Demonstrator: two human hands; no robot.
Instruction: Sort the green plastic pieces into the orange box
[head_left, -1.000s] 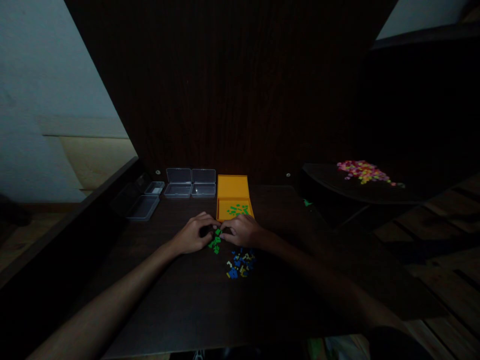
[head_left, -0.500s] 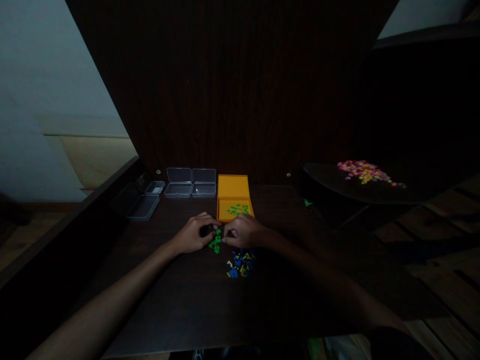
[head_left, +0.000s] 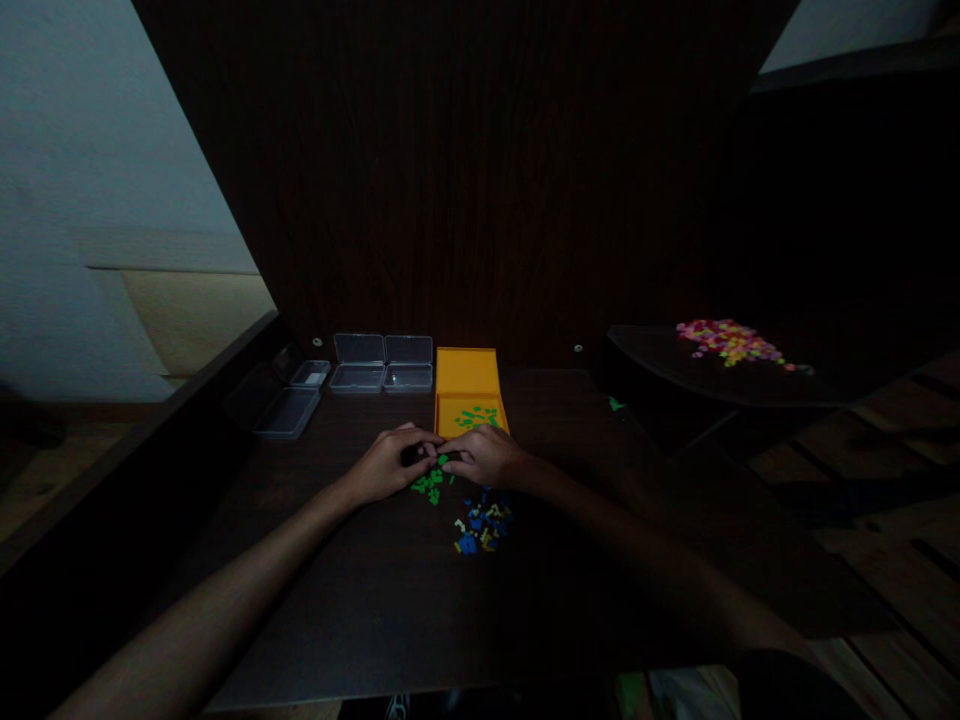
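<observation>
My left hand (head_left: 390,465) and my right hand (head_left: 489,458) meet at the fingertips just in front of an open yellow box (head_left: 466,372). Between their pinched fingers is a small green block (head_left: 442,459); its far side is hidden. Below the fingertips lies a loose pile of green blocks (head_left: 429,488) on the dark table. Nearer to me, a pile of tiny blue, yellow and whitish blocks (head_left: 484,525) spreads out below my right hand. More green blocks (head_left: 477,415) lie inside the yellow box, partly covered by my right hand.
Two open clear plastic cases (head_left: 358,378) stand left of the yellow box, with a larger open case (head_left: 289,412) further left. On a raised shelf at right sits a heap of pink and yellow beads (head_left: 731,342). A green scrap (head_left: 616,404) lies by that shelf.
My right hand's fingertips have moved up and left to meet my left hand's. A green block now shows between them, and the green pile looks slightly more spread.
</observation>
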